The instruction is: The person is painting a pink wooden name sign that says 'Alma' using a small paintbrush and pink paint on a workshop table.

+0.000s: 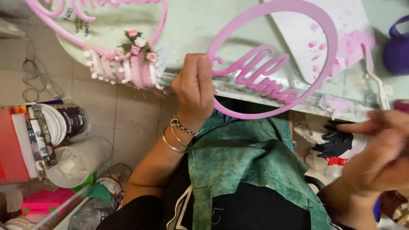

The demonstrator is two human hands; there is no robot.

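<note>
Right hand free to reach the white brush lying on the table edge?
Probably yes. The right hand is blurred and looks empty, just below the white brush on the table, with nothing between them. The left hand holds the pink ring sign, clear of that path.

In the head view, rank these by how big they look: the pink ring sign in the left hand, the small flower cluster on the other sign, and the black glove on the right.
1. pink ring sign, held by the left hand
2 and 3. black glove and flower cluster look similar; no ranking.
</note>
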